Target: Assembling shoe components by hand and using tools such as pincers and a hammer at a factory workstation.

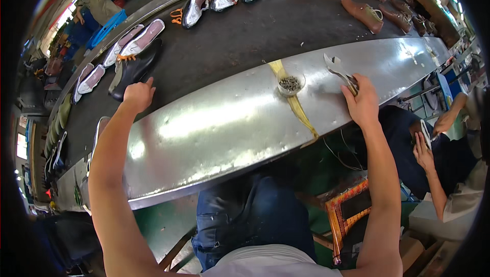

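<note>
Pincers (pixel 336 66) in my R fingers (pixel 362 81) nr counter (pixel 214 129) far edge; L fingers (pixel 146 92) at black shoe (pixel 139 69), hold unclear; prob needs steadying nxt.

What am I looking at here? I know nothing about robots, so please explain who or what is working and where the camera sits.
There is no robot: these are a person's two bare hands. The one picture comes from a wide fisheye camera on their head, looking down, so straight edges bend.

The right hand holds a silver metal pincer-like tool. The left hand is beside a black shoe with orange laces; whether it touches is unclear.

In front is a shiny metal ledge with a small clear bowl of tiny metal pieces and a yellow strip. Beyond, brown leather shoes stand at the right of a flat black surface. The hands at far right are another person's.
</note>
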`<state>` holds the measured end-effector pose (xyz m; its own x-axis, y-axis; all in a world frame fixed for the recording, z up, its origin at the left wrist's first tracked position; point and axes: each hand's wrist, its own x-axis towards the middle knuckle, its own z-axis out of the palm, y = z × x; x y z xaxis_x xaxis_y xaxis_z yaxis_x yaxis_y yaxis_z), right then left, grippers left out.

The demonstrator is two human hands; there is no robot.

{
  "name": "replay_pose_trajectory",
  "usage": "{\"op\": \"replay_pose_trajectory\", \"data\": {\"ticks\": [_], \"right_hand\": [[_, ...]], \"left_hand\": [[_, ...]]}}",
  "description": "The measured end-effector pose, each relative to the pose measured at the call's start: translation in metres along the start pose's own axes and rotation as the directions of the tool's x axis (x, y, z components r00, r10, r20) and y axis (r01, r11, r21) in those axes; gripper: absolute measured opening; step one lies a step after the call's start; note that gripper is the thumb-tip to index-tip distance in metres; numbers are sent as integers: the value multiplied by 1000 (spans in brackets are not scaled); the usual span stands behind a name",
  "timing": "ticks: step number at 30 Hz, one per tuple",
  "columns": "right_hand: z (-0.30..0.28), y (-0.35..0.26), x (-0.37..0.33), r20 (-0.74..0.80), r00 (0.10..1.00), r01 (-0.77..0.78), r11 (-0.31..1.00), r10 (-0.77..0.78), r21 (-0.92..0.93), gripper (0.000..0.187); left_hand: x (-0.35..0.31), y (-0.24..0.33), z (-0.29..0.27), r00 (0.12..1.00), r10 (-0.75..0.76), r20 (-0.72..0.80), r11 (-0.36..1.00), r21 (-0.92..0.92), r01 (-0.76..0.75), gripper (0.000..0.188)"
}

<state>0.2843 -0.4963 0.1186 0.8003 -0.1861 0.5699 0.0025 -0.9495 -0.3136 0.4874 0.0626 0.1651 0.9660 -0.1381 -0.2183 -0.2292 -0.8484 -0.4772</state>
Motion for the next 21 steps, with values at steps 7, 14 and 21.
{"op": "replay_pose_trajectory", "data": {"ticks": [7,14,21], "right_hand": [[-2,1,-2,44,995,-90,995,88,42,39],[-3,-4,-1,65,994,-91,994,87,55,40],[-4,-1,-2,80,992,-100,991,93,85,41]], "left_hand": [[150,39,-20,722,-294,-626,679,-669,-303,52],[286,96,-98,941,-306,-146,423,-906,-3,91],[304,153,-148,945,-268,-187,762,-641,89,83]]}}
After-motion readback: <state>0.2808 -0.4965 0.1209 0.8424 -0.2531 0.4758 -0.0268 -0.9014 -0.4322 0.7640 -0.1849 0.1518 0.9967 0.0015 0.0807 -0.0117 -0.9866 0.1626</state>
